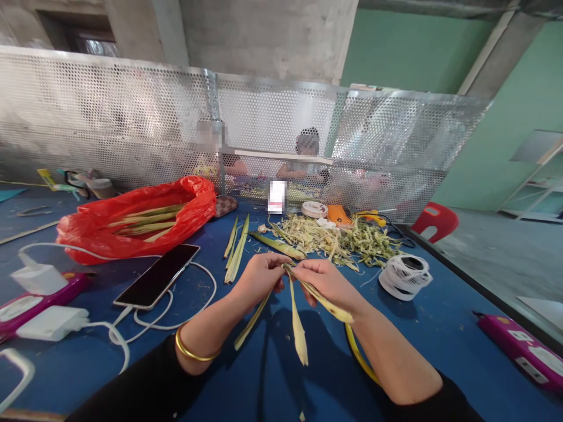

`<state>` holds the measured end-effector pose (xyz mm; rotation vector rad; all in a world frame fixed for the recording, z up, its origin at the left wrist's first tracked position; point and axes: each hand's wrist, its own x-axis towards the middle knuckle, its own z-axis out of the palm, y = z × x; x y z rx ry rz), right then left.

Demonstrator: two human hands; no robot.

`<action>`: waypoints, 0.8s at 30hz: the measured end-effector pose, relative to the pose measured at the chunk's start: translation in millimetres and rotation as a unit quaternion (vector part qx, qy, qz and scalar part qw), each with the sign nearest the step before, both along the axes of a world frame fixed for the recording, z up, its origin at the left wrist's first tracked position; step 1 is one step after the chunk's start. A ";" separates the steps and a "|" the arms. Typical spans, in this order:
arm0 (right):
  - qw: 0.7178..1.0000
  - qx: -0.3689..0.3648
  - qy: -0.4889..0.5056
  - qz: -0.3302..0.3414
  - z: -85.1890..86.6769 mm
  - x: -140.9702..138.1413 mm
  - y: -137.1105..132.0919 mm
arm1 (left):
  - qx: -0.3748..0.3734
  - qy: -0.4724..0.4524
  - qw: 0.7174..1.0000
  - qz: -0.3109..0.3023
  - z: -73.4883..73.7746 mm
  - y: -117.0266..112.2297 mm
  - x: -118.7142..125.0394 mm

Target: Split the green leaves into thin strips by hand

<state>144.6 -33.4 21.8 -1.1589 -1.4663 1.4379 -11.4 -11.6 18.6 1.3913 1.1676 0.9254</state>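
My left hand (258, 278) and my right hand (328, 282) meet above the middle of the blue table, both with fingertips pinched on pale green-yellow leaf strips (299, 331). One strip hangs between the hands, its broad pale end downward. A second strip (251, 322) slants down below my left hand, and another (336, 308) runs out under my right palm. The exact crossing of the strips is hidden by my fingers. Just beyond the hands lie a loose leaf piece (281, 245) and several cut green leaves (238, 249).
A red plastic bag (83, 220) holding long leaves lies left, near a phone (158, 276) with a white cable. Leaf scraps (316, 234) are heaped behind my right hand. A white ribbon roll (404, 276) stands right. Perforated metal panels (272, 105) close off the back; people sit beyond.
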 end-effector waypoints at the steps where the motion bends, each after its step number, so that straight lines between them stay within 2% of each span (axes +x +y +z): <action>1: 1.000 -0.005 0.004 -0.003 1.1 2.2 0.6 | -0.032 -0.025 0.999 -0.006 0.7 0.1 0.1; 6: 0.994 -0.016 0.098 -0.036 0.6 12.0 6.8 | -0.148 -0.131 0.980 -0.032 0.0 -1.4 -2.1; 10: 0.996 0.022 0.074 -0.050 -3.0 9.9 8.9 | -0.197 -0.169 0.965 -0.046 -6.6 -2.7 -0.8; 14: 0.995 0.086 0.036 -0.037 -4.6 2.8 6.5 | -0.204 -0.198 0.956 -0.067 -8.3 -5.6 2.3; 18: 0.979 0.180 -0.047 -0.079 -4.3 -0.5 3.4 | -0.216 -0.219 0.949 -0.067 -7.8 -10.2 2.2; 24: 0.969 0.202 -0.086 -0.117 -7.9 1.0 5.2 | -0.211 -0.220 0.948 -0.088 -15.2 -9.9 1.1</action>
